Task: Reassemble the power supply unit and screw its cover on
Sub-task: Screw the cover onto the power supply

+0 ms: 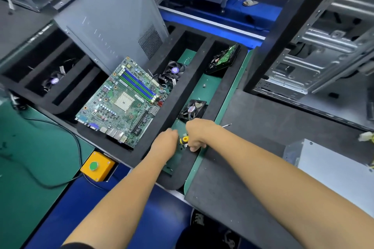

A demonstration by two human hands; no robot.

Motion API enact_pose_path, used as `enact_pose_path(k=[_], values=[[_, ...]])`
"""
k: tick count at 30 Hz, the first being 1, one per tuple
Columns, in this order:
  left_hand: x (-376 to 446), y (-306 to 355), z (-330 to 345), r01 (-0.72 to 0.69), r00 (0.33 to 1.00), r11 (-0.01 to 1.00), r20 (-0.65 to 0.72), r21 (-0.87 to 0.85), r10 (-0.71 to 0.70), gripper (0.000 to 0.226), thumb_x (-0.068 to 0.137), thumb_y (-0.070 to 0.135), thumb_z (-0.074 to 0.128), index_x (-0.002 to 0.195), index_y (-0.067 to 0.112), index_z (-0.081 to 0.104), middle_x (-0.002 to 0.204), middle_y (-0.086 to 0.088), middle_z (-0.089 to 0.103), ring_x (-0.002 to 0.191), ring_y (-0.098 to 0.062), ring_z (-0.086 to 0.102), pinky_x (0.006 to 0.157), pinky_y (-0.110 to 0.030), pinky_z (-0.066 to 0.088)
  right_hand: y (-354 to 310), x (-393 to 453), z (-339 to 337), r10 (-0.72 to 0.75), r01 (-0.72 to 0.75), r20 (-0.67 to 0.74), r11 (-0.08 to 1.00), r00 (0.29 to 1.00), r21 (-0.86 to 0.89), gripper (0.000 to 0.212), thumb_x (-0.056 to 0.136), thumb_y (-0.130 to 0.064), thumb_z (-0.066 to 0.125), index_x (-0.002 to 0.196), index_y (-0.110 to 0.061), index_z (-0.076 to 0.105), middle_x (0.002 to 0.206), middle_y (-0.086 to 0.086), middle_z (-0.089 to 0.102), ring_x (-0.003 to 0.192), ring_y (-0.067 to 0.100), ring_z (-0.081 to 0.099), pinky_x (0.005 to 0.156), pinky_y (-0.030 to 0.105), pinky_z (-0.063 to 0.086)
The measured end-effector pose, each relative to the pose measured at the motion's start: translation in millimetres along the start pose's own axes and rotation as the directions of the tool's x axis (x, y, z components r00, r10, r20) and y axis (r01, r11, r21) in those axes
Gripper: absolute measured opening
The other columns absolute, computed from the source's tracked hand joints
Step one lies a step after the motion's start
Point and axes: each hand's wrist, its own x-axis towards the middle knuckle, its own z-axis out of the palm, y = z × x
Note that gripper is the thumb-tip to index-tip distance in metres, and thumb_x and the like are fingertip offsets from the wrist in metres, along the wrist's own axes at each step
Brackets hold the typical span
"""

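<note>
Forearms: two bare arms reach from the bottom edge toward a black foam tray [204,50] on the bench.
Right hand [197,134]: fingers curled tight around a screwdriver [184,139], its yellow-and-black handle showing beside the fist and the metal tip poking out past the wrist over the grey mat [253,127].
Left hand [165,140]: knuckles up, fingers bent down into the tray's long green-floored slot, just beside the screwdriver handle (whether it grasps anything cannot be told).
Power supply unit [334,170]: a silver metal box at the right edge, resting on the grey mat, well apart from both hands, with a white connector near its upper corner.
Tray contents: a small fan [195,108] lies just beyond the hands; a motherboard [123,99] fills the wide compartment to the left; a second fan [173,72] and a drive [223,58] sit farther back.
Background: an open computer case [315,46] stands at upper right; a grey side panel [113,16] leans over the tray.
Bench front: a yellow box with a green button [94,166].
</note>
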Motion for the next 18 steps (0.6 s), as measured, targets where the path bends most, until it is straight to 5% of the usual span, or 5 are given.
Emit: enact_pose_path(k=[2,5,14,18], values=[[-5.6,4.3,6.1,0.036,0.996,0.977,0.069,0.21,-0.052,0.03,0.091,0.002,0.048,0.121,0.002,0.046,0.124,-0.016,0.048,0.105,-0.03,0.061,0.078,-0.034,0.049,-1.1,-0.5,-1.6,0.009,-0.009,0.021,1.0,1.0,0.015,0.028,0.07,-0.02,0.075,0.06,-0.011,0.051,0.055,0.0,0.053,0.057,0.018,0.054,0.047,0.023,0.038],[-9.4,10.1,21.4,0.097,0.991,0.959,0.059,0.265,-0.116,0.038,0.094,0.004,0.048,0.13,-0.002,0.038,0.13,-0.017,0.044,0.109,-0.026,0.061,0.084,-0.03,0.05,-1.1,-1.3,-0.5,0.025,-0.025,0.002,0.999,1.0,0.028,0.028,0.07,-0.021,0.076,0.061,-0.012,0.051,0.057,0.0,0.053,0.054,0.016,0.051,0.046,0.023,0.037],[-5.1,-2.8,16.0,0.028,0.997,0.979,0.06,0.203,-0.041,0.022,0.089,-0.006,0.044,0.105,0.002,0.056,0.113,-0.017,0.058,0.103,-0.035,0.061,0.08,-0.038,0.048,1.0,-3.9,6.2,0.039,-0.036,-0.064,0.998,0.997,0.05,0.027,0.066,-0.017,0.075,0.061,-0.012,0.049,0.062,0.001,0.051,0.051,0.016,0.047,0.045,0.023,0.036],[-5.9,-7.0,15.4,0.048,0.997,0.999,0.06,0.0,-0.048,0.016,0.087,0.001,0.05,0.101,0.002,0.058,0.108,-0.019,0.059,0.098,-0.036,0.061,0.079,-0.039,0.049,2.0,-5.3,7.7,0.041,-0.036,-0.087,0.998,0.995,0.051,0.027,0.065,-0.015,0.074,0.059,-0.012,0.048,0.06,0.001,0.049,0.05,0.015,0.045,0.045,0.022,0.035]])
